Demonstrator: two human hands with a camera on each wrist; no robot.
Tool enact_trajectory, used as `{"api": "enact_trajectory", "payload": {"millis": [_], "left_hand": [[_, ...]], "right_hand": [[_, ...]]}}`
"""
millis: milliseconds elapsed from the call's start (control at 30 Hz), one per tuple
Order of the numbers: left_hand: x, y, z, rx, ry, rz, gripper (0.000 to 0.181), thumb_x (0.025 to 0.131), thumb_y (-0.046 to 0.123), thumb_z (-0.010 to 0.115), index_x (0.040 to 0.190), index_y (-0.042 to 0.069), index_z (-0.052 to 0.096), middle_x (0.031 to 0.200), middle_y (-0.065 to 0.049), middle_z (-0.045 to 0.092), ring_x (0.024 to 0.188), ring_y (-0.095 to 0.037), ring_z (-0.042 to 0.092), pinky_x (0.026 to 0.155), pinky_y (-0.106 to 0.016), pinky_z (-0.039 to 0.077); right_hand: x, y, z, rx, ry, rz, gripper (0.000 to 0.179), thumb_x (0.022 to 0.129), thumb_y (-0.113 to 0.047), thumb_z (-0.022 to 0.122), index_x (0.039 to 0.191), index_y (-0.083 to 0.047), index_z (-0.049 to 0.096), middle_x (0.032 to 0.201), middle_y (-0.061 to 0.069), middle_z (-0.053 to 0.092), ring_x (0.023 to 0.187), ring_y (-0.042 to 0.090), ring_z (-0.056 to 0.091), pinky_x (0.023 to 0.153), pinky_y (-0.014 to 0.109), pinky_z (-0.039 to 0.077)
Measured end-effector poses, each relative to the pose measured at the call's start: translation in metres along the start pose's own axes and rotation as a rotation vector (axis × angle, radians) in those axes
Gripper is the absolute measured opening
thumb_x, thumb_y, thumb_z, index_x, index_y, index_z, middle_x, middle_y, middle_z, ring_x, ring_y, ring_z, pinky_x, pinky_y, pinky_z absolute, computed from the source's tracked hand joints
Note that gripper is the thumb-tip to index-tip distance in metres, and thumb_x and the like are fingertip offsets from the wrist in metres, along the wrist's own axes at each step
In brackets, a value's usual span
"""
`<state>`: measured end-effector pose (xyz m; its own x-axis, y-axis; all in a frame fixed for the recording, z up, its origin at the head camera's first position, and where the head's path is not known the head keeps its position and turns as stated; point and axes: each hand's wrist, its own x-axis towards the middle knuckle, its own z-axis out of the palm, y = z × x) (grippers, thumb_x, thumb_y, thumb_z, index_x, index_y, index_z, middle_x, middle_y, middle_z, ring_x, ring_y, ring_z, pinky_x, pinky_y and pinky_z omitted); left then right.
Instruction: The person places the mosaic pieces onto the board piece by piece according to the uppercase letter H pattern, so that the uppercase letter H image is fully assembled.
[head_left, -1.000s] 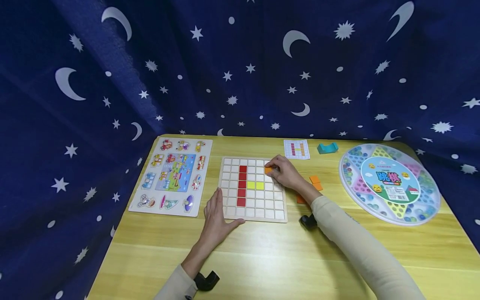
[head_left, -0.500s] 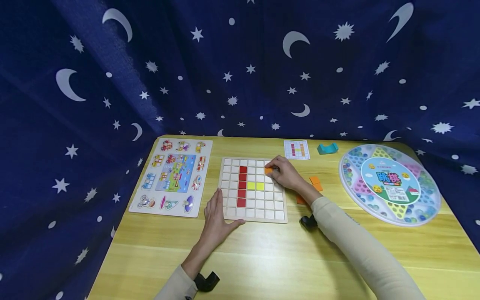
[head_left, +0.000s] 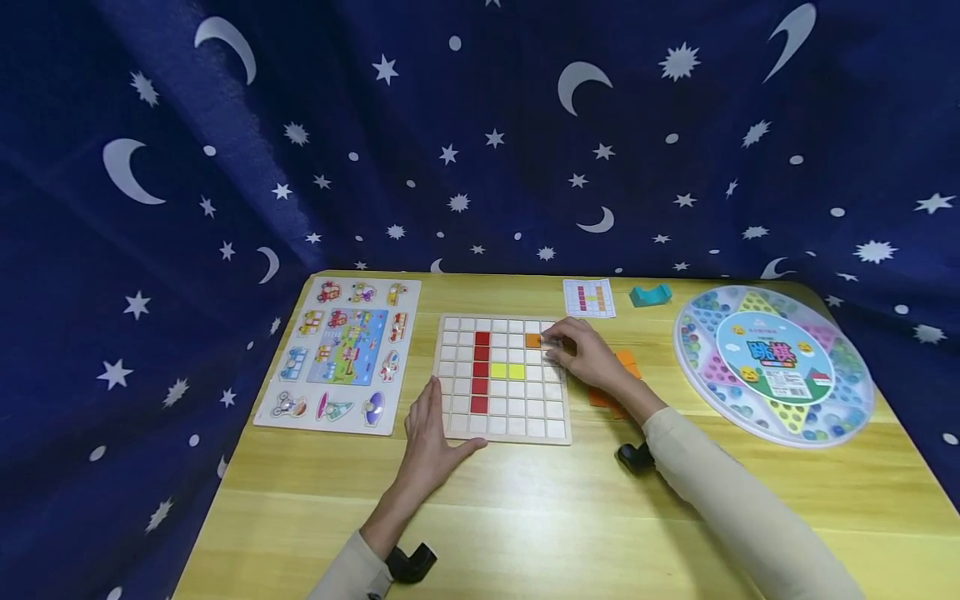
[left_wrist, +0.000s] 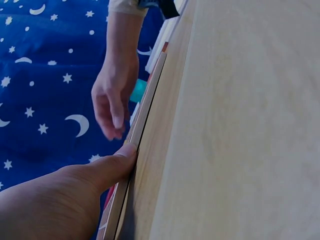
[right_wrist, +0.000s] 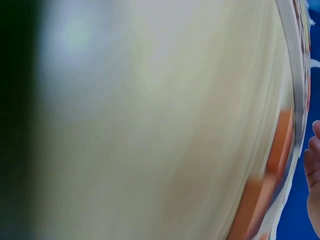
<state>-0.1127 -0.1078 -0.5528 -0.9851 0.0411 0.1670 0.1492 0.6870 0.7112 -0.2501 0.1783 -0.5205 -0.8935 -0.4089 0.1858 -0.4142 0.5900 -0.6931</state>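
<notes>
Wooden table (head_left: 525, 525); round "跳棋" box (head_left: 772, 367); left hand (head_left: 430, 446) spread against grid board (head_left: 517, 408); right hand (head_left: 588, 357) loose, empty

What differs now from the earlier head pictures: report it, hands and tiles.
The right hand has let go of the orange tile and drawn slightly to the person's right, leaving it in the same cell of the gridded board. The left hand stays at the board's near left corner; the red tiles and yellow tiles are unchanged.
</notes>
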Motion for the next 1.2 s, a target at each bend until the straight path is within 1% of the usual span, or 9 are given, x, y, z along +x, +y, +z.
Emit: {"api": "enact_trajectory", "payload": {"millis": [67,200,367,500,600,733,833,1033,1200], "left_hand": [[0.000,0.000,-0.001,-0.001,0.003,0.001,0.125,0.064,0.039,0.091,0.153,-0.005,0.016,0.156,-0.023,0.022,0.136,-0.041,0.027,0.105,-0.051,0.020],[0.000,-0.003,-0.002,0.003,0.013,0.006,0.125,0.064,0.040,0.091,0.153,-0.005,0.017,0.156,-0.023,0.023,0.136,-0.040,0.027,0.105,-0.052,0.020],[-0.001,-0.005,-0.003,0.004,0.029,0.019,0.125,0.064,0.041,0.091,0.153,-0.006,0.018,0.155,-0.024,0.024,0.134,-0.041,0.028,0.102,-0.051,0.021],[-0.002,-0.006,-0.002,0.001,0.034,0.014,0.125,0.064,0.042,0.091,0.153,-0.005,0.017,0.156,-0.023,0.024,0.135,-0.041,0.028,0.103,-0.051,0.021],[-0.002,-0.006,-0.002,-0.001,0.034,0.007,0.125,0.064,0.042,0.090,0.153,-0.004,0.017,0.156,-0.023,0.023,0.135,-0.040,0.027,0.103,-0.050,0.020],[-0.003,-0.005,-0.001,0.001,0.034,0.013,0.125,0.064,0.042,0.090,0.153,-0.005,0.017,0.155,-0.024,0.024,0.135,-0.041,0.028,0.102,-0.050,0.020],[-0.003,-0.003,-0.001,-0.003,0.028,0.016,0.124,0.064,0.041,0.091,0.153,-0.006,0.017,0.155,-0.025,0.024,0.135,-0.041,0.028,0.102,-0.051,0.021],[-0.002,0.001,-0.001,-0.022,-0.008,-0.004,0.124,0.065,0.040,0.090,0.154,-0.005,0.016,0.156,-0.024,0.022,0.137,-0.041,0.025,0.103,-0.052,0.019],[-0.002,0.001,0.000,-0.019,-0.010,-0.006,0.124,0.065,0.040,0.090,0.154,-0.004,0.015,0.156,-0.024,0.022,0.137,-0.040,0.025,0.103,-0.051,0.019]], "right_hand": [[-0.008,0.003,-0.006,-0.001,0.008,0.013,0.025,0.088,-0.009,0.072,0.113,-0.007,0.069,0.112,0.007,0.064,0.109,0.025,0.053,0.099,0.045,0.040],[-0.024,0.009,-0.018,-0.002,0.014,0.000,0.026,0.087,-0.009,0.073,0.112,-0.006,0.069,0.112,0.008,0.065,0.109,0.026,0.053,0.098,0.045,0.039],[-0.046,0.017,-0.028,-0.034,0.011,-0.051,0.032,0.081,-0.011,0.079,0.111,-0.007,0.069,0.113,0.009,0.065,0.110,0.027,0.052,0.097,0.046,0.038],[-0.060,0.021,-0.031,-0.048,-0.011,-0.101,0.041,0.074,-0.015,0.085,0.112,-0.007,0.069,0.119,0.012,0.063,0.115,0.030,0.047,0.098,0.049,0.032],[-0.068,0.024,-0.031,-0.049,-0.046,-0.123,0.046,0.071,-0.018,0.087,0.113,-0.008,0.069,0.125,0.014,0.060,0.118,0.033,0.043,0.099,0.051,0.026],[-0.076,0.030,-0.029,-0.039,-0.069,-0.127,0.043,0.072,-0.020,0.087,0.109,-0.010,0.069,0.130,0.016,0.055,0.120,0.035,0.040,0.100,0.055,0.023],[-0.080,0.036,-0.029,-0.014,-0.059,-0.123,0.038,0.073,-0.018,0.087,0.106,-0.012,0.069,0.130,0.016,0.054,0.121,0.036,0.040,0.100,0.056,0.024],[-0.084,0.044,-0.028,0.002,-0.043,-0.121,0.034,0.073,-0.017,0.087,0.102,-0.017,0.069,0.128,0.013,0.054,0.121,0.035,0.039,0.100,0.055,0.023],[-0.086,0.043,-0.029,0.011,-0.042,-0.113,0.030,0.073,-0.017,0.087,0.096,-0.019,0.068,0.123,0.011,0.054,0.118,0.034,0.040,0.099,0.056,0.024]]}}
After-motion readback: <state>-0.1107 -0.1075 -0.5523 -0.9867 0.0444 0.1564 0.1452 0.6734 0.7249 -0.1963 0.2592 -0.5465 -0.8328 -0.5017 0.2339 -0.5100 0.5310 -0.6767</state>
